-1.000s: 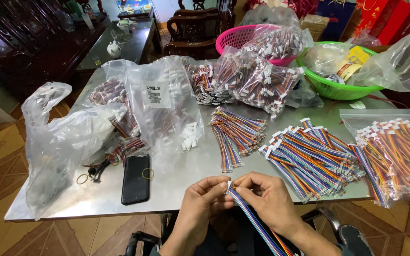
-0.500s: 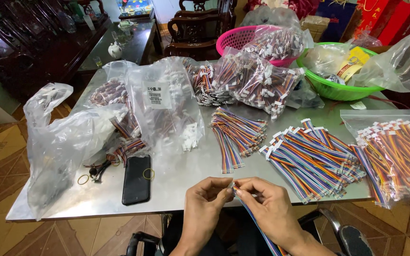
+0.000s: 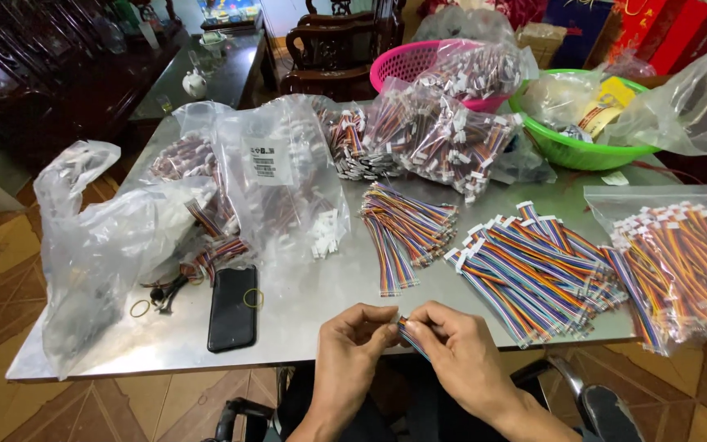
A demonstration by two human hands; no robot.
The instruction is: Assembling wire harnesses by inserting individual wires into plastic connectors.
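Note:
My left hand (image 3: pixel 352 354) and my right hand (image 3: pixel 461 354) meet at the near edge of the metal table (image 3: pixel 304 311). Together they pinch one end of a multicoloured ribbon cable (image 3: pixel 411 336), and the rest of it drops out of sight behind my right hand. Just beyond my right hand lies a heap of the same rainbow cables with white connectors (image 3: pixel 533 270). A smaller bundle of cables (image 3: pixel 403 229) lies in the middle of the table.
A black phone (image 3: pixel 233 307) and rubber bands (image 3: pixel 139 308) lie to the left. Clear plastic bags of cables (image 3: pixel 280 188) crowd the left and back. A zip bag of cables (image 3: pixel 681 262) sits at right, a pink basket (image 3: pixel 407 65) and green bowl (image 3: pixel 583 147) behind.
My hands have drawn closer together and bunched the cable end between the fingertips. The long hanging stretch of cable seen a second ago is now hidden behind my right hand.

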